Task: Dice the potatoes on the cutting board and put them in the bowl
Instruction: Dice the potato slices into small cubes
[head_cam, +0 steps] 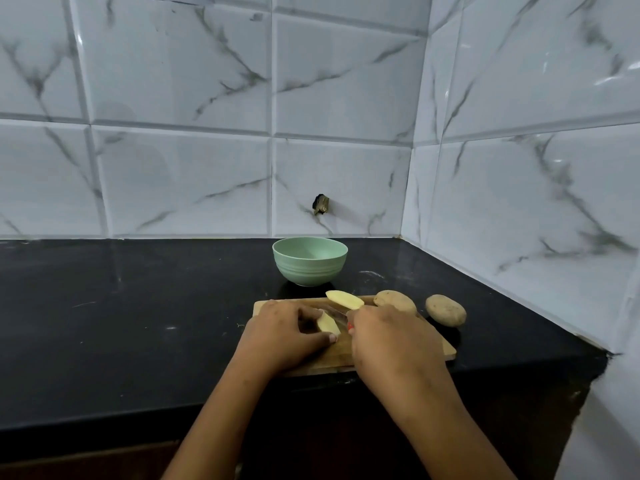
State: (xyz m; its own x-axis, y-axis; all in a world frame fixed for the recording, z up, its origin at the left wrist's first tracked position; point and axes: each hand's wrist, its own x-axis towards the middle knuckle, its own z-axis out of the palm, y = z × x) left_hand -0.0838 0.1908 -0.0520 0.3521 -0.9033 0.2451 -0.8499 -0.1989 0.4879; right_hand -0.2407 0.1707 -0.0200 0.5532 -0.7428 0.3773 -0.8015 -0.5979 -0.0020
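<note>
A wooden cutting board [438, 346] lies on the black counter. My left hand [282, 332] holds a pale potato piece [327, 323] down on the board between fingers and thumb. My right hand [391, 336] grips a knife [337, 316] with a red handle; its blade lies against the piece. Another cut potato half [344, 299] rests at the board's far edge. One whole potato [394, 301] sits on the board's right corner and a second whole potato [445, 310] lies on the counter beside it. The green bowl [310, 259] stands behind the board, with nothing visible in it.
The black counter [138, 306] ends at a tiled wall behind and another tiled wall on the right, forming a corner. A small dark hole [321, 204] marks the back wall above the bowl. The counter's front edge runs just below the board.
</note>
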